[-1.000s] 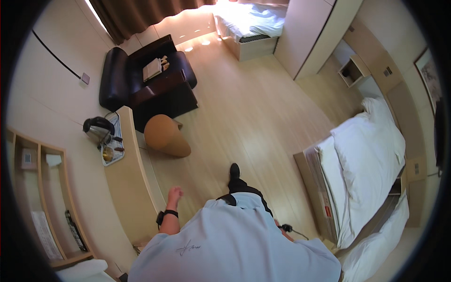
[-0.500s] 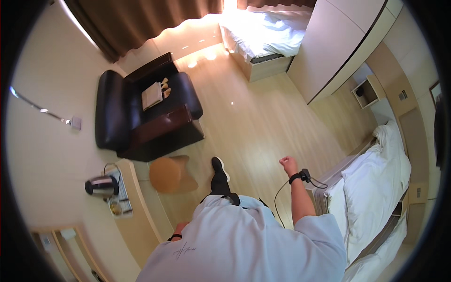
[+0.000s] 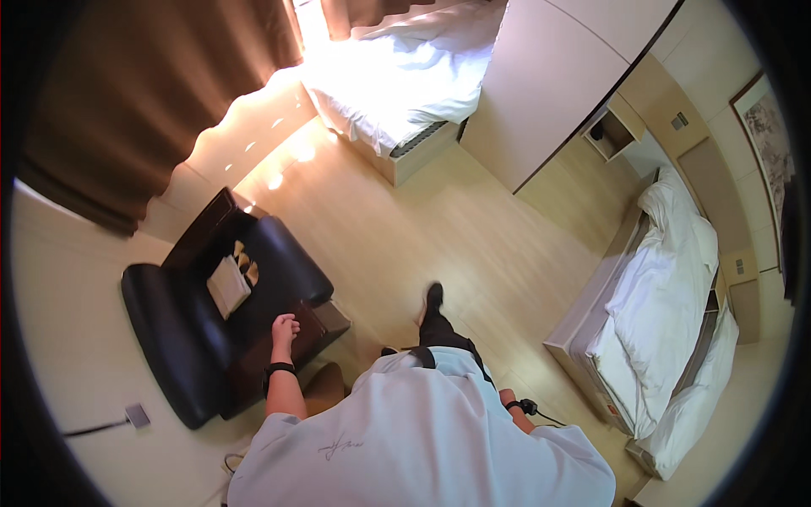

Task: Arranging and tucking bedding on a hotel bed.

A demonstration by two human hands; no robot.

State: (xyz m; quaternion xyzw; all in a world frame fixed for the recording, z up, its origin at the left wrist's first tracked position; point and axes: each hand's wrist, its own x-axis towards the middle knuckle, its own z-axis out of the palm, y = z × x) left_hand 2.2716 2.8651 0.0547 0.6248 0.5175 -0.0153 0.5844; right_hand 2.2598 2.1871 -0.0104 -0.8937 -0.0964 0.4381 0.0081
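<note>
My left hand (image 3: 285, 326) hangs out over the wooden armrest (image 3: 291, 334) of a black armchair, its fingers loosely bent and somewhat apart, with nothing in it. A black band circles that wrist. On the black armchair (image 3: 296, 266) seat lie a flat beige bundle (image 3: 229, 286) and, beside it, several small tan pieces (image 3: 247, 264) whose kind I cannot make out. My right hand (image 3: 507, 395) hangs low by my side, its fingers mostly hidden; its wrist carries a black band and a small cabled device (image 3: 528, 407).
A bed (image 3: 591, 363) with rumpled white bedding runs along the right. Another bed (image 3: 380, 160) stands by the brown curtain (image 3: 152, 93) at the far end. A tall pale cabinet (image 3: 541, 93) rises beside it. An orange-brown stool (image 3: 325, 390) is partly hidden near my left arm.
I have stepped forward and the view has turned left, bringing the armchair nearer. My left arm has swung forward and my right arm back. The kettle and tray have left the view.
</note>
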